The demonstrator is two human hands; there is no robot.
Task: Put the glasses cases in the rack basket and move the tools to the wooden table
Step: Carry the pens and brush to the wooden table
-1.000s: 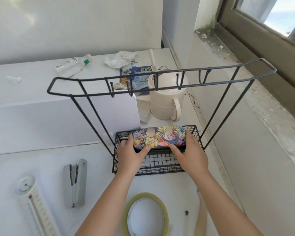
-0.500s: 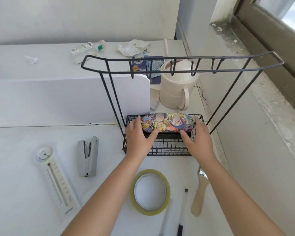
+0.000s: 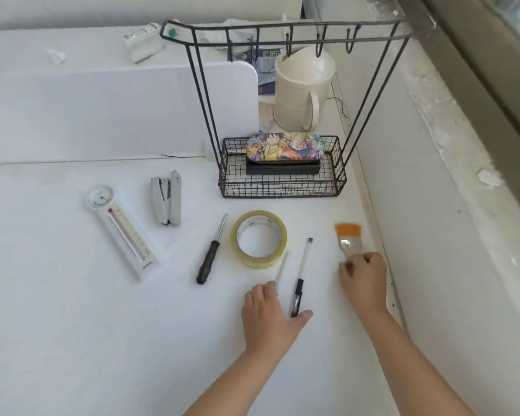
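Note:
A colourful cartoon glasses case (image 3: 285, 147) lies on top of a black case (image 3: 282, 169) inside the black wire rack basket (image 3: 282, 192). On the white desk in front lie a stapler (image 3: 167, 199), a thermometer (image 3: 120, 232), a screwdriver (image 3: 210, 253), a yellow tape roll (image 3: 258, 238), a black-and-white pen (image 3: 301, 271), a thin white stick (image 3: 282, 269) and an orange-bristled brush (image 3: 348, 237). My left hand (image 3: 267, 316) rests flat with spread fingers, the pen's lower end between thumb and forefinger. My right hand (image 3: 364, 280) is curled over the brush handle, hiding it.
A cream jug (image 3: 300, 91) stands behind the rack, beside a white divider panel (image 3: 117, 109). A bottle and papers lie on the far desk. A wall and window ledge (image 3: 463, 175) run close along the right edge of the desk.
Both hands have let go of the colourful case, which stays in the basket, and have pulled back to the pen and the brush. The view has tilted down and back.

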